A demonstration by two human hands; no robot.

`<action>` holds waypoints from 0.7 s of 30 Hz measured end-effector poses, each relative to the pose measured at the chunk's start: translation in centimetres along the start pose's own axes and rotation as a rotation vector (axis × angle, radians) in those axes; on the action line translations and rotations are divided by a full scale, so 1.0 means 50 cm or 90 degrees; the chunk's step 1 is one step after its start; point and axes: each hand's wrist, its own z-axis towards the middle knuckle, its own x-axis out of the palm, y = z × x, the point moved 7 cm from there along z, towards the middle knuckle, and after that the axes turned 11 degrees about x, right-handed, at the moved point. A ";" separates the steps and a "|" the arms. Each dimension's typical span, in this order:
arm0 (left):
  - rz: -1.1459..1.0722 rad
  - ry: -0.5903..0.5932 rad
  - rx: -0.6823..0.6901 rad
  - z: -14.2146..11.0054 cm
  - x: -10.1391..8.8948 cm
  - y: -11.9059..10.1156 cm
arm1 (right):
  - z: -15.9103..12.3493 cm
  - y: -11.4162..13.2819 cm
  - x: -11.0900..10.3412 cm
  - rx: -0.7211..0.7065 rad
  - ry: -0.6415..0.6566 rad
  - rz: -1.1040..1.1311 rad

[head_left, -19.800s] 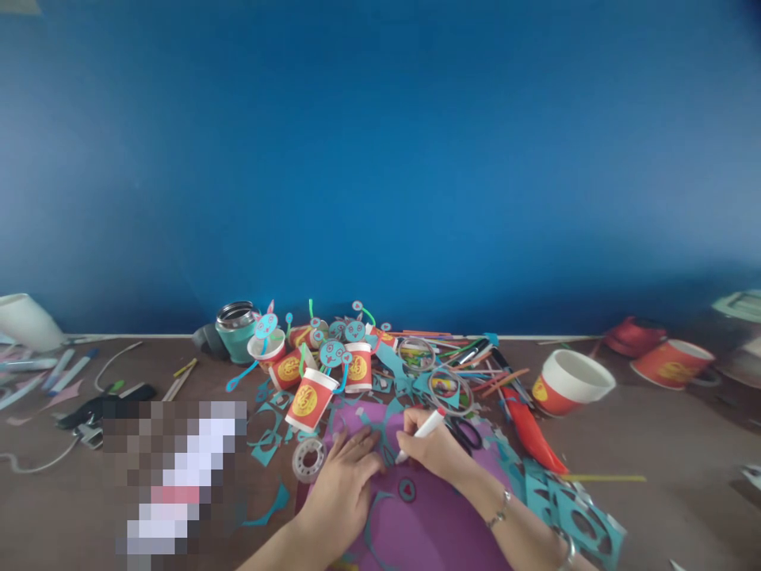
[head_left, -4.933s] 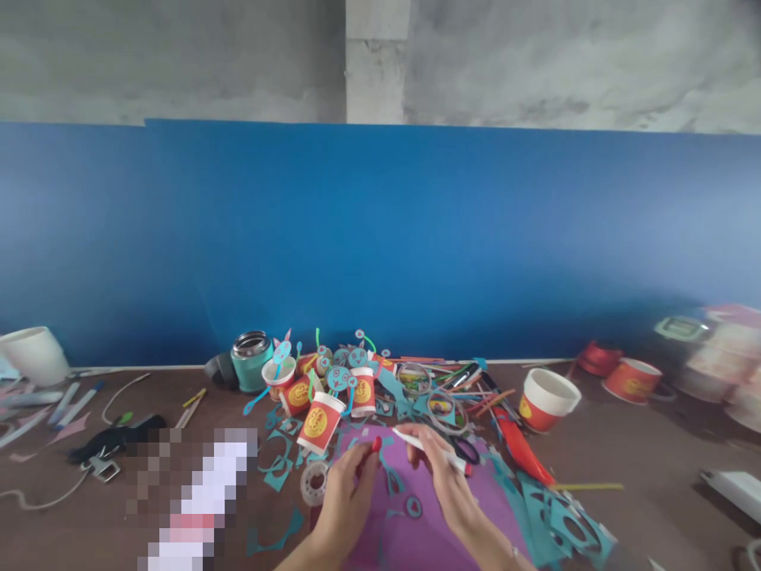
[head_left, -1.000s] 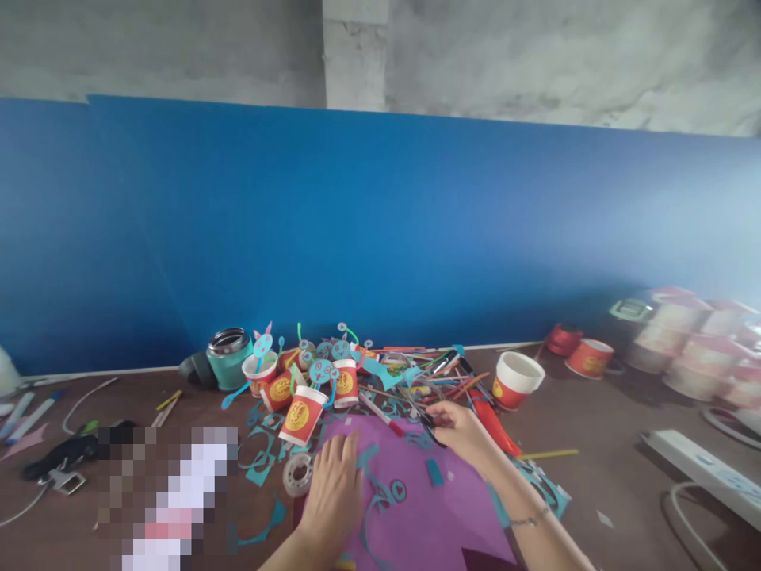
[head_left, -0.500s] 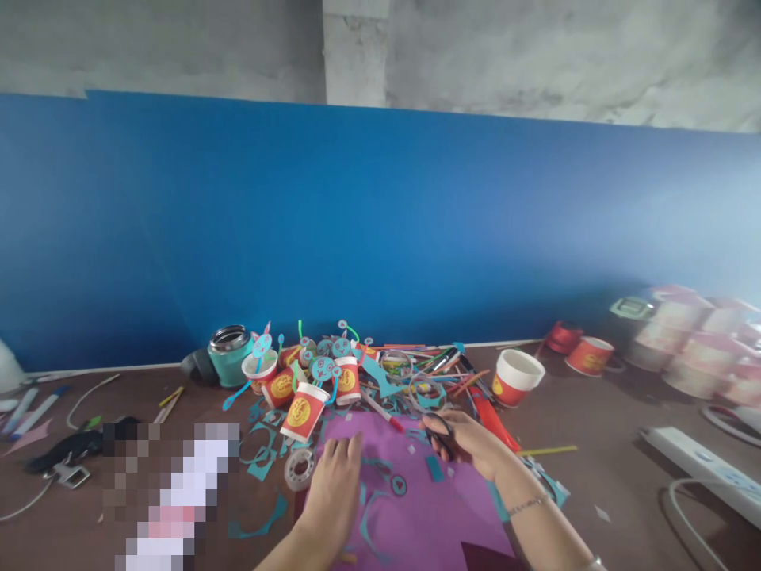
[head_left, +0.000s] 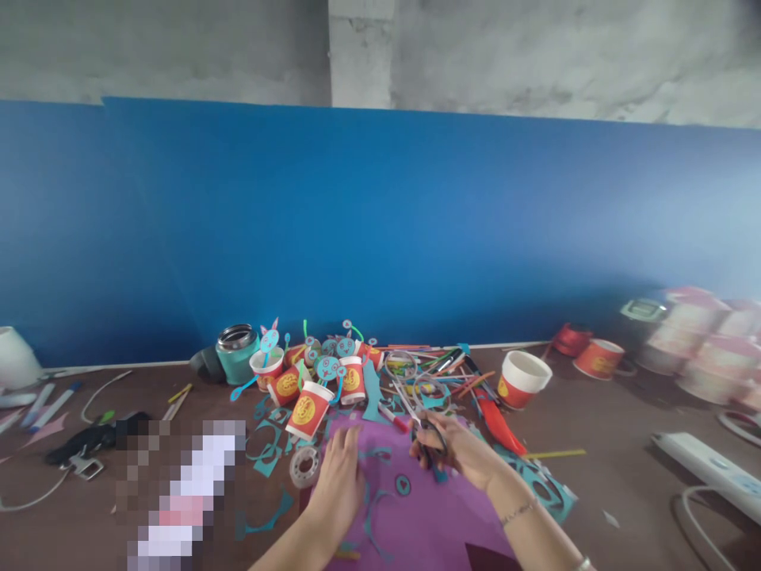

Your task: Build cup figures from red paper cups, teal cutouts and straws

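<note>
My left hand (head_left: 338, 472) lies on the left part of a purple sheet (head_left: 440, 515), fingers stretched forward and nothing visible in them. My right hand (head_left: 457, 448) is closed on the dark handles of a pair of scissors (head_left: 437, 446), whose blades point forward over the far edge of the sheet. Between the hands lies a small blue paper disc (head_left: 403, 484) with a heart drawn on it. Blue paper offcuts (head_left: 372, 523) are near my left hand. Left of that hand sits a roll of clear tape (head_left: 304, 466). A red-capped marker (head_left: 392, 417) rests just beyond the sheet.
Red-and-white paper cups (head_left: 309, 410) with blue paper faces stand behind the sheet, beside a teal flask (head_left: 236, 354). Pens and straws (head_left: 440, 369) are heaped at the back. Another paper cup (head_left: 523, 379) and a power strip (head_left: 710, 468) are to the right.
My right hand has shifted slightly left and the scissors have swung so their blades point forward. A long blue paper scrap beyond the sheet has turned more upright. My left hand stays nearly in place.
</note>
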 end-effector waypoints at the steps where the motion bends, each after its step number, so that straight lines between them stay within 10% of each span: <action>1: -0.021 -0.006 -0.009 0.000 0.003 0.004 | 0.006 0.001 0.004 -0.024 -0.034 -0.025; 8: -0.049 -0.059 -0.013 -0.002 0.010 0.013 | 0.000 0.040 0.080 -0.287 -0.252 -0.434; 15: -0.049 -0.092 -0.004 -0.003 0.008 0.016 | 0.019 0.030 0.098 -0.198 -0.290 -0.606; 21: -0.106 -0.237 0.075 -0.001 -0.085 -0.030 | 0.030 0.012 0.078 -0.215 -0.312 -0.555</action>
